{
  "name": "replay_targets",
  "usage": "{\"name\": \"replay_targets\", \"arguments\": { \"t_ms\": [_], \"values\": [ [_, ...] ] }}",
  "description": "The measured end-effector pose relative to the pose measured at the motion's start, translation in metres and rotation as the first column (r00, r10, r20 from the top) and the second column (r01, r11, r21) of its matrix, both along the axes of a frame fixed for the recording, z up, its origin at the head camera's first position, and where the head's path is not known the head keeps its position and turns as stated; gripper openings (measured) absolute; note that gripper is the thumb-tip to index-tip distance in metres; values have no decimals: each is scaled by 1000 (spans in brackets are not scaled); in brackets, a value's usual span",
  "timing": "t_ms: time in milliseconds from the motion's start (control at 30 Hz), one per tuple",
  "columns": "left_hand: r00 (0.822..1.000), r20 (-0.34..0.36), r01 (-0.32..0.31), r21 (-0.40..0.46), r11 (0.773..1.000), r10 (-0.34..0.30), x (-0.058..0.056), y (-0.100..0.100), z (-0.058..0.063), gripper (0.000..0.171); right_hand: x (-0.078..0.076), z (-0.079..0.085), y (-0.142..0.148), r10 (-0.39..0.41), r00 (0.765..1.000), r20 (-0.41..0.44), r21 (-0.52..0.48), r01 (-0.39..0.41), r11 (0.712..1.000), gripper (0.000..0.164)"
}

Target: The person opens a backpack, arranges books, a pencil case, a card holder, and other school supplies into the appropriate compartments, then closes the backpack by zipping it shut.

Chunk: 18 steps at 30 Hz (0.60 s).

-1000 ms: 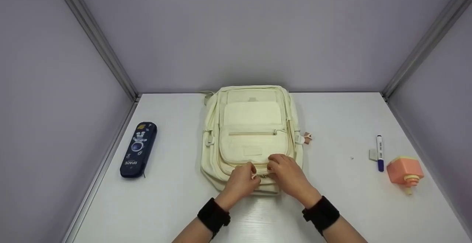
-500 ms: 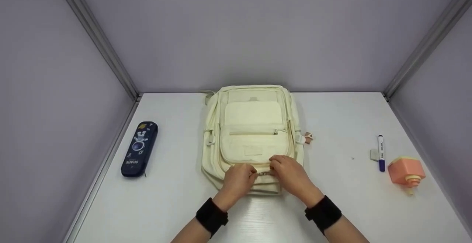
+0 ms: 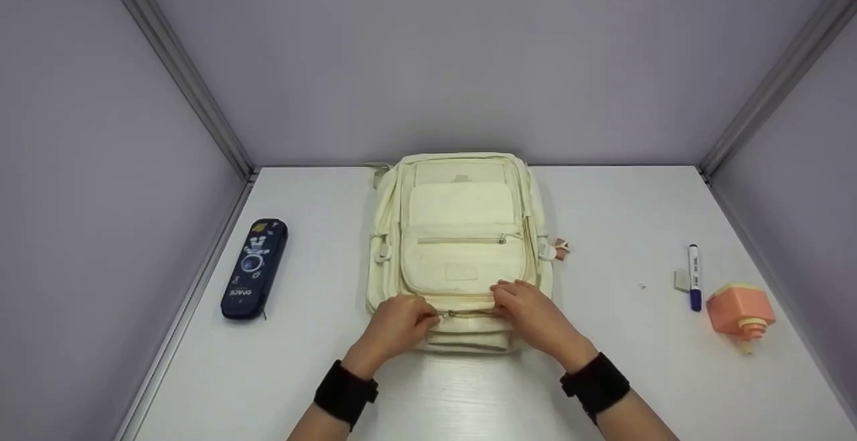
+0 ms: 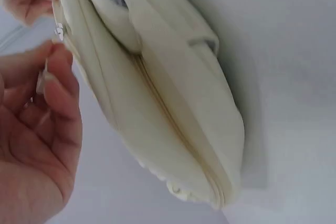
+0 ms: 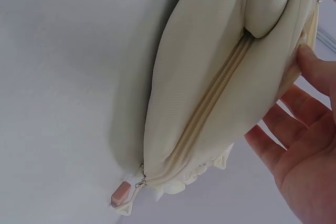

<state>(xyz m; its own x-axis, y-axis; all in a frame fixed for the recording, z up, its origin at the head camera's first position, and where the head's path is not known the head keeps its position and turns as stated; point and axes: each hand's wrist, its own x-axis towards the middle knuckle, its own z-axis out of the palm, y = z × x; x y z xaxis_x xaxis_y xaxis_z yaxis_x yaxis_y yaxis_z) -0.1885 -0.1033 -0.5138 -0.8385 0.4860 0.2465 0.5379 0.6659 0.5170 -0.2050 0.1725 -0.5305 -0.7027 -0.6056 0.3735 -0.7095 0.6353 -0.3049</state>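
A cream backpack [image 3: 462,213] lies flat on the white table, its front pockets facing up. Near its lower edge my left hand [image 3: 396,326] pinches the pale zipper pull [image 4: 42,81] between thumb and fingers. The metal zipper slider [image 3: 450,313] sits just right of those fingertips, on the lower front pocket's zipper. My right hand [image 3: 539,320] grips the fabric at the right end of this zipper. In the right wrist view, the thumb of the right hand [image 5: 310,145] lies on one side of the pocket edge and the fingers on the other.
A dark blue pencil case [image 3: 254,269] with a space print lies at the left. On the right are a whiteboard marker [image 3: 694,277], a small grey block [image 3: 681,280] and an orange pump bottle [image 3: 740,310] on its side. A brown-and-white charm [image 3: 561,249] hangs off the backpack's right side.
My left hand has moved left with the zipper pull, and the slider has travelled left along the zipper. The right hand keeps its grip almost in place.
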Motion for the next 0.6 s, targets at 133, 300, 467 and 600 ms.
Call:
{"name": "replay_targets", "arguments": {
  "t_ms": [133, 300, 467, 600],
  "values": [
    [997, 67, 31, 33, 999, -33, -7, -20, 3, 8, -1, 2, 2, 24, 999, 27, -20, -24, 1000, 12],
    [990, 137, 6, 44, 999, -12, -16, -41, 0, 9, -3, 1, 3, 61, 998, 27, -32, -60, 998, 12],
    [979, 196, -68, 33, 997, 60, -23, -59, -4, 8, -5, 1, 4, 74, 997, 18, -39, -74, 997, 12],
    [963, 265, -61, 32, 998, 51, -24, -62, -7, 9, -5, 2, 3, 74, 997, 21, -41, -73, 997, 16]
  ]
}}
